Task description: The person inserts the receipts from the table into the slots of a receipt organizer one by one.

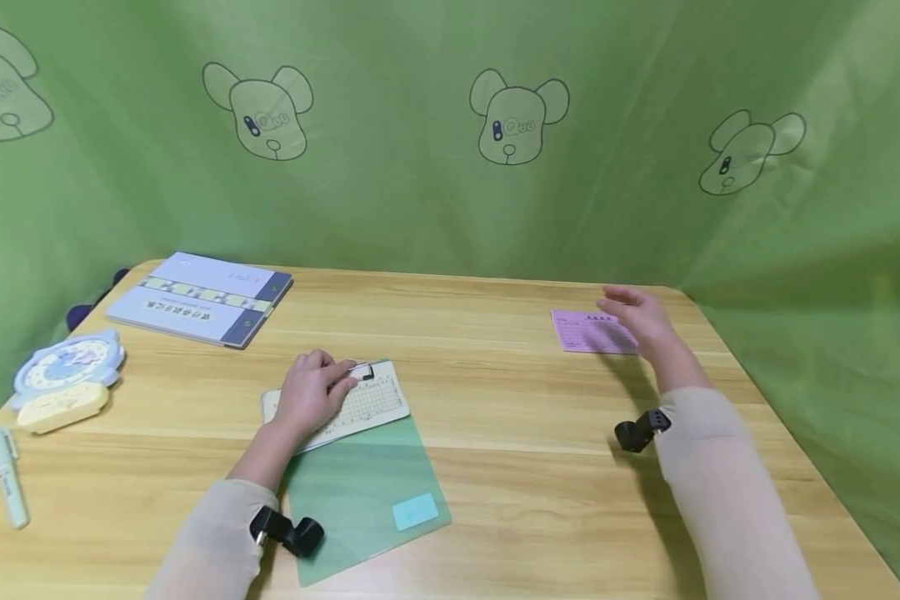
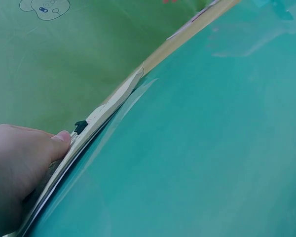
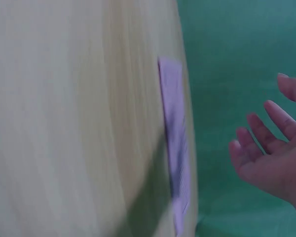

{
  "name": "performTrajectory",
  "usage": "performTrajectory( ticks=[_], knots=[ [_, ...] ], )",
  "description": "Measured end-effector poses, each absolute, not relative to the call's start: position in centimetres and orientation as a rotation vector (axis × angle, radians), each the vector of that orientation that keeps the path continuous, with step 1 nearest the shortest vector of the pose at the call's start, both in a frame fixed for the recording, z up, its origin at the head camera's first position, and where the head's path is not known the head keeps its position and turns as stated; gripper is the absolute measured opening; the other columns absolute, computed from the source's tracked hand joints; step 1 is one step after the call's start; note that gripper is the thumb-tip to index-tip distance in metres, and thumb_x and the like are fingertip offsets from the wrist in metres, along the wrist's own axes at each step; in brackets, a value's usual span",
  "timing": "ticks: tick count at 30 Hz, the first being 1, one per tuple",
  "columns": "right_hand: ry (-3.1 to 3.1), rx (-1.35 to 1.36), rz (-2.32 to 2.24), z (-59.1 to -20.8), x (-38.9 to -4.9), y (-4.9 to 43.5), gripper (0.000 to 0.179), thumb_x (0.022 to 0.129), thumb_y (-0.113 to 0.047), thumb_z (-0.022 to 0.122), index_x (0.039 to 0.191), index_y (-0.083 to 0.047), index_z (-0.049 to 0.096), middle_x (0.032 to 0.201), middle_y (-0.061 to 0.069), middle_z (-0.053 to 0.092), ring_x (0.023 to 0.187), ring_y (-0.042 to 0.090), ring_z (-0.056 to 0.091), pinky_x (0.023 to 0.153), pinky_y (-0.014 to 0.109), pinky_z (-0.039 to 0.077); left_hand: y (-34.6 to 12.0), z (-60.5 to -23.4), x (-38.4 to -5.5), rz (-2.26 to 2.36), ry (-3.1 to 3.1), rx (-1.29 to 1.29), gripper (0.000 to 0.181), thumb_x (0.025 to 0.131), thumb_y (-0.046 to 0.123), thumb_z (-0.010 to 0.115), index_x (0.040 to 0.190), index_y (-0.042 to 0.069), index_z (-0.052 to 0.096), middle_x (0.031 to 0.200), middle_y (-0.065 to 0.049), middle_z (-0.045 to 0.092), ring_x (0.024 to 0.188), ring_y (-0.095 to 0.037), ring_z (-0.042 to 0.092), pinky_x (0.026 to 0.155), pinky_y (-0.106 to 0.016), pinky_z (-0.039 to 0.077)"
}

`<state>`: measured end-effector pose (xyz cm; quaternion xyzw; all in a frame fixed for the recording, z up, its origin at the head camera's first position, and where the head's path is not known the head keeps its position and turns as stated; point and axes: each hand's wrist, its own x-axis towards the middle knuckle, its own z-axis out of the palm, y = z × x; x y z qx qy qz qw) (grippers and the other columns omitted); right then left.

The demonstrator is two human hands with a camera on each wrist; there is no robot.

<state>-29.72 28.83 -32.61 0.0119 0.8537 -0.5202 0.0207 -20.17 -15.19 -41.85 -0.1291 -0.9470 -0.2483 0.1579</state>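
My left hand grips a clipped stack of gridded paper forms, its thumb by the black binder clip at the far edge. In the left wrist view, the thumb lies beside that clip, while the other fingers are hidden. Beneath the forms is a translucent green folder with a light-blue label. My right hand hovers over a pink printed slip on the table, holding nothing. Its fingers are spread and loosely bent in the right wrist view.
A blue-grey notebook lies at the back left of the wooden table. Left of me are a blue clock-faced item, a cream oblong case and a pale green marker. A green curtain surrounds the table.
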Motion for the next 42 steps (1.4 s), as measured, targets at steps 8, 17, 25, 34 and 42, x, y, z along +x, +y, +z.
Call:
performTrajectory(
  ticks=[8,17,25,34,42],
  knots=[
    [2.751,0.356,-1.549,-35.2,-30.7,33.4,0.063,0.084,-0.024,0.055,0.134,-0.001,0.025,0.137,0.019,0.021,0.123,0.034,0.018,0.098,0.04,0.016,-14.9,-42.0,-20.3,-0.712,-2.694,-0.378,0.031,0.081,0.025,0.059,0.109,0.012,0.061,0.086,-0.008,0.048,0.076,-0.022,0.038,0.067,-0.034,0.03],
    [2.803,0.443,-1.413,-36.8,-30.4,35.8,0.064,0.081,-0.01,0.053,0.133,0.006,0.02,0.133,0.03,0.019,0.119,0.042,0.022,0.095,0.044,0.021,-14.8,-41.9,-20.4,-0.704,-2.695,-0.381,0.031,0.081,0.025,0.06,0.109,0.011,0.061,0.086,-0.008,0.048,0.076,-0.022,0.038,0.067,-0.035,0.03],
    [2.919,0.576,-1.081,-37.4,-30.3,35.9,0.066,0.081,-0.027,0.056,0.13,0.006,0.027,0.125,0.029,0.03,0.112,0.045,0.02,0.089,0.049,0.021,-14.6,-41.8,-20.4,-0.699,-2.689,-0.399,0.031,0.082,0.025,0.059,0.109,0.011,0.061,0.086,-0.008,0.048,0.076,-0.022,0.038,0.067,-0.035,0.031],
    [2.905,0.539,-0.922,-37.4,-30.2,35.1,0.075,0.08,-0.035,0.056,0.129,0.012,0.022,0.124,0.035,0.023,0.111,0.049,0.021,0.09,0.052,0.018,-14.8,-41.8,-20.4,-0.695,-2.69,-0.391,0.031,0.081,0.025,0.059,0.109,0.011,0.061,0.086,-0.008,0.048,0.076,-0.022,0.038,0.067,-0.034,0.031],
    [2.854,0.519,-0.906,-37.3,-30.0,34.5,0.073,0.082,-0.033,0.053,0.124,0.018,0.024,0.121,0.035,0.029,0.109,0.046,0.029,0.091,0.049,0.021,-15.0,-41.9,-20.4,-0.703,-2.695,-0.382,0.032,0.081,0.025,0.06,0.109,0.011,0.061,0.086,-0.008,0.049,0.077,-0.022,0.038,0.067,-0.035,0.031]
  ],
)
